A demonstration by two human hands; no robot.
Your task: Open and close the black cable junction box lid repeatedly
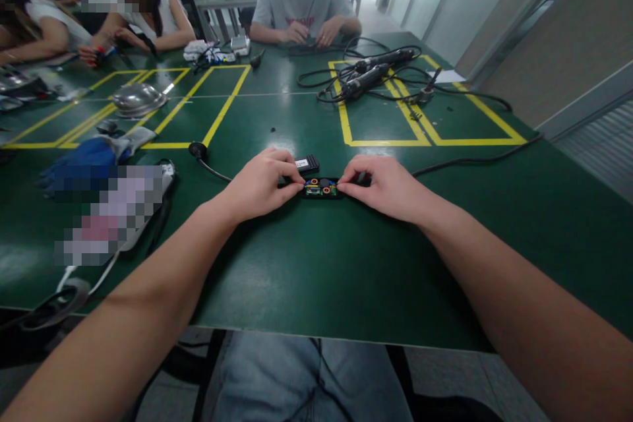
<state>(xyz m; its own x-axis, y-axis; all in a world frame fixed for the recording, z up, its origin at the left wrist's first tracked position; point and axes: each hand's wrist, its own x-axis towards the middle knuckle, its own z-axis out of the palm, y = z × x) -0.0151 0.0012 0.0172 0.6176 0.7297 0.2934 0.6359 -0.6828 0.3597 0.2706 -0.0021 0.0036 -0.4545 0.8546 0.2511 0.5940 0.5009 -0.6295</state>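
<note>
A small open black case with a circuit board and orange coils inside lies on the green table. My left hand pinches its left end with closed fingers. My right hand pinches its right end the same way. Just behind the case, partly under my left fingers, lies a black lid piece with a white label.
A black cable runs in from the left. Two electric screwdrivers with tangled cords lie inside yellow floor-tape boxes at the back right. Blue gloves, a metal bowl and tape roll sit left. Several people sit across the table.
</note>
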